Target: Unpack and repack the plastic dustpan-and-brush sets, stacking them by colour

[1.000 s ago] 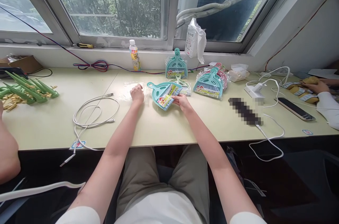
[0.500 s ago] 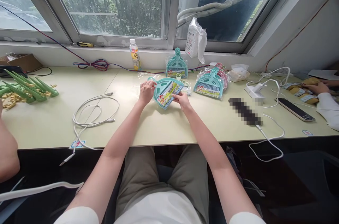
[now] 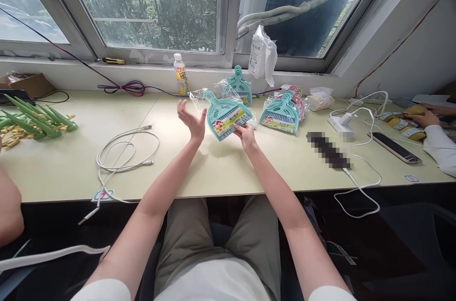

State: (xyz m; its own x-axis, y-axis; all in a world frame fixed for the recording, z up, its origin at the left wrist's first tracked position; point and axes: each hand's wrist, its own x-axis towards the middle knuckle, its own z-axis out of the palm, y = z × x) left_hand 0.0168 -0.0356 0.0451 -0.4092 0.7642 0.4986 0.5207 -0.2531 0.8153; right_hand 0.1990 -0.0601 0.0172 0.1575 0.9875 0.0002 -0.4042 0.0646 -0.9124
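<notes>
My right hand (image 3: 245,137) grips the lower right edge of a teal dustpan and brush set (image 3: 226,116), held tilted above the table with its printed label facing up. Clear plastic film (image 3: 197,96) shows around the set's handle and upper edge; how far it covers the set I cannot tell. Just left of the set is my left hand (image 3: 193,123), fingers spread and nothing in its grasp. Behind stands another teal dustpan set (image 3: 242,86) in clear wrap. To the right lie more wrapped sets, a teal one (image 3: 280,116) in front of a pink one (image 3: 298,99).
A drink bottle (image 3: 181,75) stands at the back by the window sill. A coiled white cable (image 3: 128,149) lies left. Green spiky pieces (image 3: 39,118) sit farther left, near another person's arm (image 3: 9,206). On the right are a phone (image 3: 395,147), a charger (image 3: 342,123) and a co-worker's hand (image 3: 429,118).
My left hand rose from the table to the handle with the plastic film, then came away with its fingers spread. The set has turned handle-up in my right hand, film now about its top.
</notes>
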